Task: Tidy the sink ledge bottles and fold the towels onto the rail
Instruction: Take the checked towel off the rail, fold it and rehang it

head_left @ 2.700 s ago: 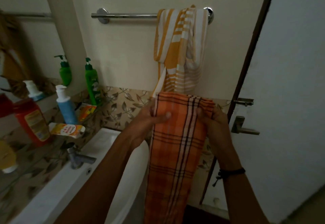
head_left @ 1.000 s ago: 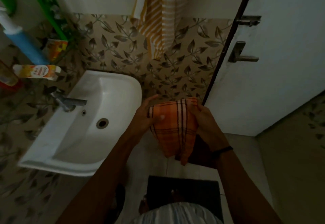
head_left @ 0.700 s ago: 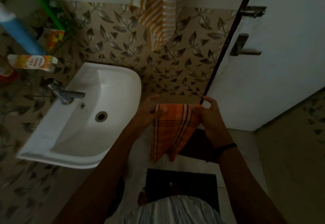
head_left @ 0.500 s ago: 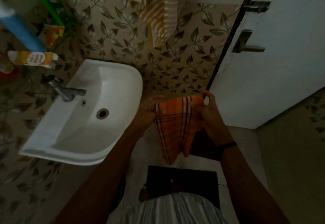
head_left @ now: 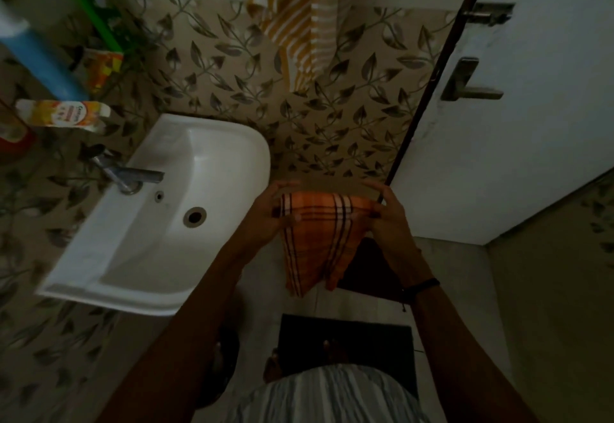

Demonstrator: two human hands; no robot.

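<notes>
The orange checked cotton towel (head_left: 319, 239) hangs at the frame's centre, right of the white ceramic basin (head_left: 232, 143), its top edge pinched between the left hand (head_left: 270, 215) and right hand (head_left: 385, 219), both closed on corners, seemingly to keep the fold square.

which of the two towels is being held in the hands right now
The orange checked towel, pinched at its top corners by the left hand and right hand. The yellow striped towel hangs untouched against the wall above.
</notes>
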